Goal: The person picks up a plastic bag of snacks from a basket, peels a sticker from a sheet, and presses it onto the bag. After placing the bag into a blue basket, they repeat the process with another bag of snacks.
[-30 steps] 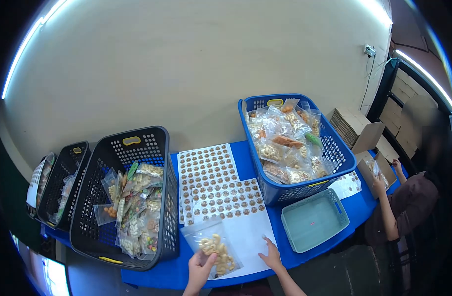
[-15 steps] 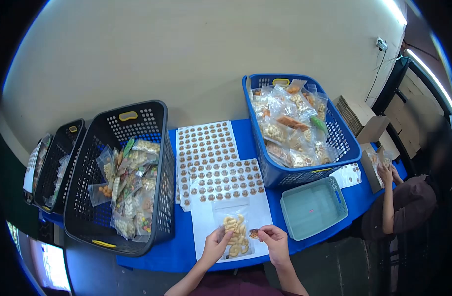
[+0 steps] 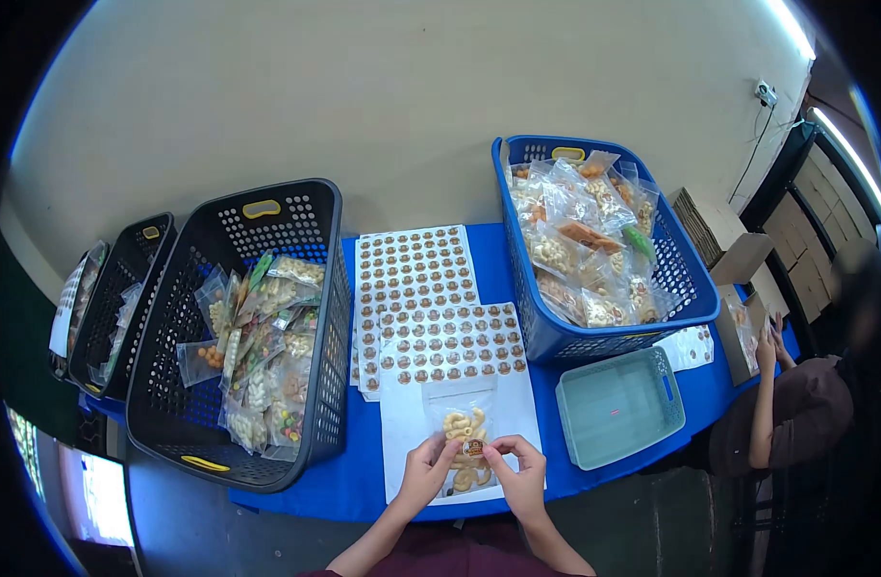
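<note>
Your left hand [image 3: 427,473] grips the snack bag [image 3: 467,423] above the white sheet [image 3: 403,415], your right hand [image 3: 520,473] pinching a small label [image 3: 473,447] at its front — likely light, slick and crushable, best held by the edges.

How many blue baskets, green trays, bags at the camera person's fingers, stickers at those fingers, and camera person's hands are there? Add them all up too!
Blue basket: 1
Green tray: 1
Bag at the fingers: 1
Sticker at the fingers: 1
Hands, left hand and right hand: 2
Total: 6
</note>
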Available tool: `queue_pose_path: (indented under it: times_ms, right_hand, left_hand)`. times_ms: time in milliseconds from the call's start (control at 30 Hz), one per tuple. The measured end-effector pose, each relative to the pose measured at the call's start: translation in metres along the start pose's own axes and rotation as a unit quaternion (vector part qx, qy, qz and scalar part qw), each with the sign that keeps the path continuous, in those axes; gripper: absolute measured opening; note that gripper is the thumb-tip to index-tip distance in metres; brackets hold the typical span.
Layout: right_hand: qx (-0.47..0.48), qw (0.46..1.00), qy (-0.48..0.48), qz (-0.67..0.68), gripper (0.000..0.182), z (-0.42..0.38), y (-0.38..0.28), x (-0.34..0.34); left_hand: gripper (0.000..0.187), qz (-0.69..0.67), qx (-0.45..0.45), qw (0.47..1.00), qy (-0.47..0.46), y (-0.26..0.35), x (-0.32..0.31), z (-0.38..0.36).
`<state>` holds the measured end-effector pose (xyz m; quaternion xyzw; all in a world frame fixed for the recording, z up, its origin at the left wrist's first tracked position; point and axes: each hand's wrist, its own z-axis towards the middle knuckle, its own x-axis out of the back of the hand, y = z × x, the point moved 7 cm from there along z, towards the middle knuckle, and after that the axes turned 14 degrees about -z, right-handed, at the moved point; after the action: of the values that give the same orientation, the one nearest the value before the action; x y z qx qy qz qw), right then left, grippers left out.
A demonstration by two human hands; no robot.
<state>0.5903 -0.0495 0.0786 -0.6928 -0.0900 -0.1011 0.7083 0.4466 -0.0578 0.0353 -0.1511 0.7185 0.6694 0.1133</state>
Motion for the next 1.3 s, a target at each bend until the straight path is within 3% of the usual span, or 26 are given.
queue_pose_path:
  times_ms: [133,433,733,1300]
  right_hand:
    - [0.05,0.998,0.023,-0.037,0.006,0.003,-0.002,0.0]
    - [0.049,0.988,0.059,-0.133,0.011,0.008,0.004,0.001]
    - [0.077,0.984,0.018,-0.161,0.01,0.01,-0.001,-0.01]
    - [0.065,0.992,0.006,-0.111,0.008,0.009,0.004,-0.021]
  left_hand:
    - [0.025,-0.034,-0.008,0.999,0.006,0.004,-0.002,0.003]
    - [0.028,-0.029,0.023,0.999,-0.012,0.003,0.0,0.004]
    - [0.031,-0.029,0.041,0.999,-0.008,0.003,0.012,0.001]
    - [0.032,-0.023,0.057,0.998,-0.01,0.018,0.009,-0.003]
